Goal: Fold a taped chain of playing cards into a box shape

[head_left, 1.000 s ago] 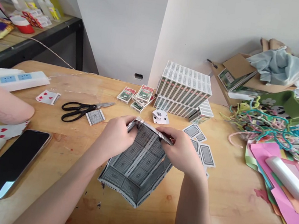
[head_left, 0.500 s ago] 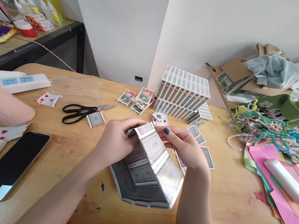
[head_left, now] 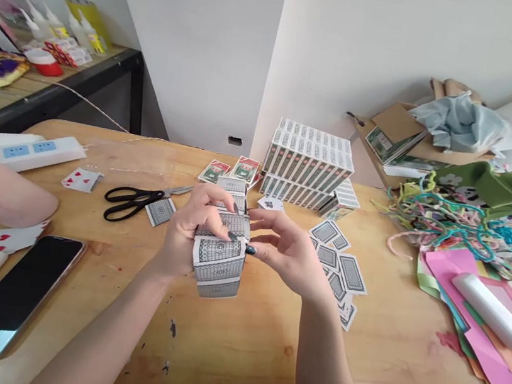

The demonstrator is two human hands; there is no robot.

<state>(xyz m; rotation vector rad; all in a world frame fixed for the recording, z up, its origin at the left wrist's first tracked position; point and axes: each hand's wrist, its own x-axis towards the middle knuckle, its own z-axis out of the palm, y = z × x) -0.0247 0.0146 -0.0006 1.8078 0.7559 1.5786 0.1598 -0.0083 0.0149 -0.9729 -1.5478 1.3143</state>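
Landmark: the black-handled scissors on the table. The folded card piece is to the right of the scissors, between the two hands and above the table; contact with the tabletop cannot be confirmed. Its long axis runs away from the person, across the line of the blades: the near end comes closer to the person than the scissors do, and the far end points past the blade tips, toward the red-and-green card boxes. The left hand, on the scissors side, grasps the piece, fingers bent over its upper face. The right hand, on the side away from the scissors, has thumb and fingertips at the right edge; whether they pinch it cannot be told. Both hands are close to the piece, the left with the fuller hold.
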